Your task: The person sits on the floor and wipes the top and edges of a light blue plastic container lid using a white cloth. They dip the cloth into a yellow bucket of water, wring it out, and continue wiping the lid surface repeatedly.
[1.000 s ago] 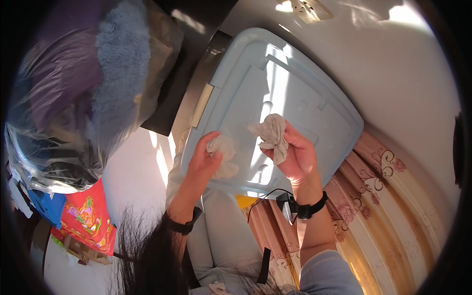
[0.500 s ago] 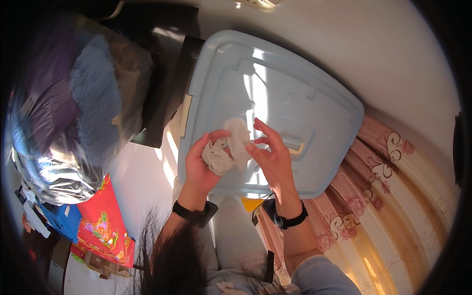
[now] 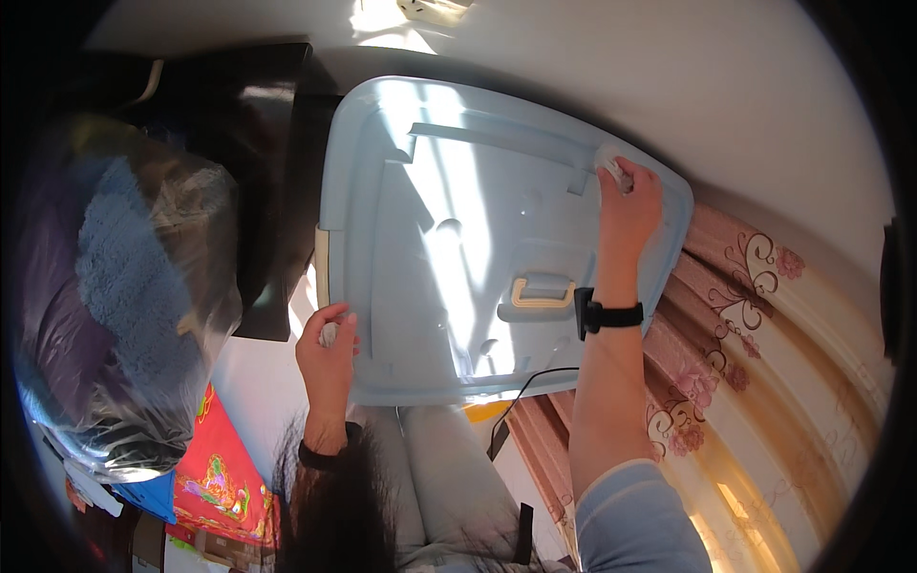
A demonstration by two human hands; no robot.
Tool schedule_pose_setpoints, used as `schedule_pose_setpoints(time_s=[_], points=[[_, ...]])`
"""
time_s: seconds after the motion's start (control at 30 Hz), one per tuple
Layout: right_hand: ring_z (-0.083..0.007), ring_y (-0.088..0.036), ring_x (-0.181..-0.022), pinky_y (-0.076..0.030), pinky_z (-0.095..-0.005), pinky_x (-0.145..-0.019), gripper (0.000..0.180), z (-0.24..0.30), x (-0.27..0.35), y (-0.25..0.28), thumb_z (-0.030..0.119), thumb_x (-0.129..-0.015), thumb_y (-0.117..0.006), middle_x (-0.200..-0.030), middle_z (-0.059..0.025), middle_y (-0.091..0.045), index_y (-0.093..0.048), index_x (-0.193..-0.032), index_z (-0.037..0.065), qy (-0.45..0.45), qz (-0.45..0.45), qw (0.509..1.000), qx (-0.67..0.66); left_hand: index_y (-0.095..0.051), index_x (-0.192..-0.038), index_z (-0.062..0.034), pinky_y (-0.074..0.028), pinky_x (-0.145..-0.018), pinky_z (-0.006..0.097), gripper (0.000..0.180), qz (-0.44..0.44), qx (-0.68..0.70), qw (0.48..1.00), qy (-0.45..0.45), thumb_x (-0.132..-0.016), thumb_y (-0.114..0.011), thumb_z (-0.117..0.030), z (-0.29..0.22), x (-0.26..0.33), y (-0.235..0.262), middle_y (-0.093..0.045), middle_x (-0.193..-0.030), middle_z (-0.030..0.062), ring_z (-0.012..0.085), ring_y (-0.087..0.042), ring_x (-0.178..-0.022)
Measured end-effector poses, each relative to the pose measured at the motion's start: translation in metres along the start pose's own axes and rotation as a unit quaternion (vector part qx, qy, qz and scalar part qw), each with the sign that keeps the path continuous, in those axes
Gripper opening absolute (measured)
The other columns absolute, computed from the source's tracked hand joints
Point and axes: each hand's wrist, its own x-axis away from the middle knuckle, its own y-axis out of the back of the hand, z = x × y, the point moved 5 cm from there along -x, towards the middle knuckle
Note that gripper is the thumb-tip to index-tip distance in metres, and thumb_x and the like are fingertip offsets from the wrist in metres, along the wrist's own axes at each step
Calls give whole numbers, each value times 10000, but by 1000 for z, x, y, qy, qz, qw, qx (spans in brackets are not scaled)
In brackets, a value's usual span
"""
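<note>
A large light-blue plastic storage box lid (image 3: 401,286) lies in front of me, with a cream handle (image 3: 544,303) set into it. My right hand (image 3: 630,205) is at the lid's far right corner, its fingers closed on a crumpled white tissue (image 3: 608,159) that touches the raised rim. Beside the lid's near left edge is my left hand (image 3: 327,363), with another wad of crumpled white tissue (image 3: 329,334) in its curled fingers. Both wrists wear black bands; the right arm is stretched far out.
On the left stands a clear plastic bag (image 3: 205,248) stuffed with blue and purple textiles, next to a dark glossy cabinet (image 3: 267,191). A red patterned bag (image 3: 224,487) sits below it. Flowered curtains (image 3: 707,372) hang at the right. A black cord (image 3: 528,384) crosses the lid's near edge.
My hands have come apart, each with tissue in it. The right has reached out to the lid's far right corner; the left has moved left and down to its edge. The view has shifted.
</note>
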Motion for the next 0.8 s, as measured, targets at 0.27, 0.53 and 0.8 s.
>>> schedule_pose_setpoints(time_s=[0.27,0.53,0.8], points=[[-356,-684,-947,-550,-405,-821,101,-13,13,-74,72,-934,-658,-1039,-137,-707,-717,-991,14,105,58,993,0,-745,-1142,-8,-527,-940,344,302,20,-174,984,-29,-887,-795,-162,30,-25,2,-750,-1106,145,263,-698,-996],[-315,-671,-912,-545,-389,-810,68,128,21,-107,55,-919,-674,-1006,-126,-708,-717,-953,16,131,154,959,-199,-745,-1143,15,-550,-810,301,290,20,-164,985,-45,-892,-803,-120,27,-22,-1,-728,-996,97,184,-686,-886],[-101,-651,-901,-526,-245,-795,183,-53,4,-8,110,-954,-759,-1005,-33,-715,-698,-1105,26,-214,-2,847,-487,-740,-1163,-13,-539,-829,305,329,12,-228,973,-15,-886,-826,-169,31,-28,-3,-714,-1066,108,181,-665,-902]])
